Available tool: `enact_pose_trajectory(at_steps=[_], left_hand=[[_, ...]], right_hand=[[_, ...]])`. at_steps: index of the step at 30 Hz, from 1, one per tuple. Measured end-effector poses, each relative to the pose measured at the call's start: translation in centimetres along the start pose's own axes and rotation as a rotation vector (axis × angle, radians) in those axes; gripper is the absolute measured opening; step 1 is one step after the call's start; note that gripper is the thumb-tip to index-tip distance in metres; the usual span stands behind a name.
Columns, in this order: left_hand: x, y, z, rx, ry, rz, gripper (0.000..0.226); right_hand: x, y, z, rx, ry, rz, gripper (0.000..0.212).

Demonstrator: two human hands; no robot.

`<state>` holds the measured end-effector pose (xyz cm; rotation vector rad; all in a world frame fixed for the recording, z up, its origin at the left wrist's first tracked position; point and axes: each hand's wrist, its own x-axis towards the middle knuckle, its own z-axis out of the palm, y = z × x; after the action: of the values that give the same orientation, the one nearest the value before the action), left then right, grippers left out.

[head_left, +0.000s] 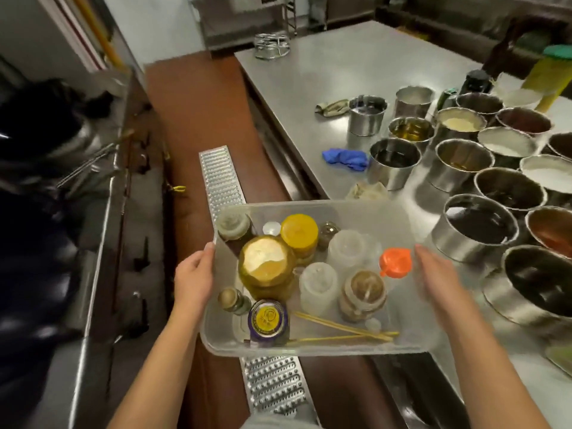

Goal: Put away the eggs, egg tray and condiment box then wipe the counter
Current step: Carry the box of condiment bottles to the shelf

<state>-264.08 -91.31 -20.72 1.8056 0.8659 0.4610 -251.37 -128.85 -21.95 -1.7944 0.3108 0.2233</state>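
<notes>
A clear plastic condiment box (365,212) full of jars, bottles and a few thin yellow sticks hangs in the air over the brown floor and the counter's left edge. My left hand (193,275) grips its left wall, thumb over the rim. My right hand (439,278) holds its right wall from outside, seen partly through the plastic. Inside stand a big gold-lidded jar (266,263), a yellow-lidded jar (298,232), an orange-capped bottle (395,262) and a purple-labelled tin (268,318). No eggs or egg tray are in view.
The steel counter (340,75) at right carries several steel pots of sauces (483,222), a blue glove (345,157), a crumpled rag (366,190) and a wire rack (272,44). A metal floor drain grate (221,174) runs below the box. A stove with dark woks (46,125) lines the left.
</notes>
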Motion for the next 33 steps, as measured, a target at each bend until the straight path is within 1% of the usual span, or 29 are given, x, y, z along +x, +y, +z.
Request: enact_pose_trajectory(at_steps=[2,5,7,8,10,12,13,16,18,21,23,24,26,28,30,33], left_hand=[[1.5,0.2,-1.0,-0.013,0.038,-0.019,0.027],[3.8,-0.2,-1.9,-0.012,0.109,-0.074,0.028],[5.2,-0.6,-2.2,-0.004,0.143,-0.108,0.031],[5.9,-0.7,-2.3,0.000,0.158,-0.121,0.035],[7.2,-0.9,-2.3,0.010,0.204,-0.134,0.053],[8.4,-0.7,-2.1,0.000,0.255,-0.150,0.059],[8.9,-0.3,-2.1,-0.008,0.277,-0.162,0.057],[10.5,1.0,-1.9,0.001,0.350,-0.200,0.042],[11.5,1.8,-1.7,-0.001,0.387,-0.213,0.043],[13.0,2.4,-1.4,-0.021,0.455,-0.240,0.047],[14.0,2.6,-1.7,-0.013,0.486,-0.236,0.042],[14.6,2.8,-1.9,-0.001,0.496,-0.230,0.041],[16.1,2.9,-2.3,0.014,0.511,-0.226,0.050],[17.9,2.7,-2.8,0.021,0.521,-0.233,0.061],[19.9,2.6,-3.0,0.009,0.516,-0.248,0.063],[23.8,2.2,-3.1,0.008,0.521,-0.261,0.045]], right_hand=[[1.5,-1.8,2.3,0.006,-0.037,0.000,0.032],[4.0,-3.8,5.3,-0.010,-0.099,-0.010,0.047],[6.1,-4.9,7.1,-0.013,-0.136,-0.008,0.045],[7.4,-5.3,8.1,-0.008,-0.151,0.000,0.041],[10.1,-6.3,10.3,0.001,-0.189,0.015,0.036],[12.6,-7.3,12.4,-0.016,-0.243,0.013,0.037],[13.9,-8.0,13.4,-0.041,-0.273,-0.006,0.039],[17.2,-10.4,16.0,-0.149,-0.356,-0.089,0.041],[19.5,-12.0,17.9,-0.197,-0.413,-0.114,0.042],[22.7,-13.7,20.5,-0.213,-0.489,-0.138,0.034],[24.3,-14.6,22.1,-0.211,-0.505,-0.151,0.032],[24.9,-15.0,22.8,-0.212,-0.499,-0.160,0.034],[25.7,-15.9,24.5,-0.220,-0.484,-0.167,0.039],[26.7,-16.7,26.4,-0.227,-0.511,-0.137,0.038],[27.6,-17.7,28.3,-0.229,-0.530,-0.114,0.037],[29.4,-18.9,31.5,-0.243,-0.539,-0.122,0.038]])
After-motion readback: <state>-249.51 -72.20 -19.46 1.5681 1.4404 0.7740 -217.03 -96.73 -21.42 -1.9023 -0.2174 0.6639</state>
